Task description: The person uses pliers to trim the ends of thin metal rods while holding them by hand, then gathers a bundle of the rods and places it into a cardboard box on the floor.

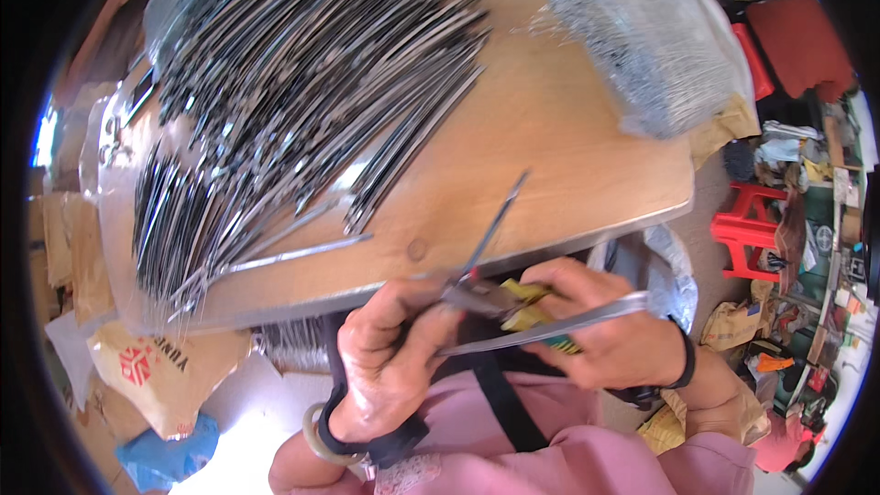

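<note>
In the middle of the view, close to the table's near edge, my left hand (394, 344) is closed, pinching thin strips between thumb and fingers. A narrow dark strip (500, 217) points up from there over the tabletop. A flat grey strip (559, 323) runs from the same fingers across my right hand; whether both are one piece is hidden. My right hand (614, 325) is wrapped round pliers (486, 298) with yellow-green handles, their metal jaws right at my left fingertips. On the table lies a big heap of thin black and silver strips (321, 82).
The wooden table (559, 156) has a metal-edged front. A clear plastic bag (642, 46) of thin wire-like pieces lies at its far right. A red stool (752, 229) stands on the right. Below left are a brown paper sack (151, 376) and a blue bag (170, 458).
</note>
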Demonstrator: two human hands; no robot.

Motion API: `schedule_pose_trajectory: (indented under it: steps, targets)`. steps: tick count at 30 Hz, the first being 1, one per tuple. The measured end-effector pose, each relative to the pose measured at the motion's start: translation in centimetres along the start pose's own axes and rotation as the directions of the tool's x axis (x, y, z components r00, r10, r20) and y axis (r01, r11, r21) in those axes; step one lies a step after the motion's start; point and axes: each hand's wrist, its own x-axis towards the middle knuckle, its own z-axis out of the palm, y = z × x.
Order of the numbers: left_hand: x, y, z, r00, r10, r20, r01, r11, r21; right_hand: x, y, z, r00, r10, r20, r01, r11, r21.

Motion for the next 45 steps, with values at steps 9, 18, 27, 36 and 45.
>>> schedule_pose_trajectory:
  steps: [9,18,27,36,45]
  targets:
    - [0.6,0.5,-4.4,0.968,0.043,-0.246,-0.048,0.999,-0.012,6.2,-0.4,0.1,0.973,-0.185,0.134,0.200,0.974,-0.104]
    - [2.0,1.3,-14.8,0.800,0.598,-0.055,-0.070,0.184,0.980,10.4,7.8,-9.3,0.913,-0.343,-0.221,0.031,0.598,-0.801]
    - [7.5,2.6,-2.7,0.827,0.484,0.287,-0.387,0.119,0.915,9.9,4.4,-5.1,0.829,-0.509,-0.231,0.259,0.715,-0.649]
    - [8.5,2.6,-2.8,0.811,0.488,0.323,-0.344,-0.048,0.938,4.2,3.4,-10.5,0.206,0.220,-0.953,0.353,0.892,0.283]
    - [6.0,3.7,-3.5,0.964,0.265,-0.012,-0.179,0.685,0.706,-3.4,6.1,-9.4,0.535,0.147,-0.832,-0.312,0.949,-0.033]
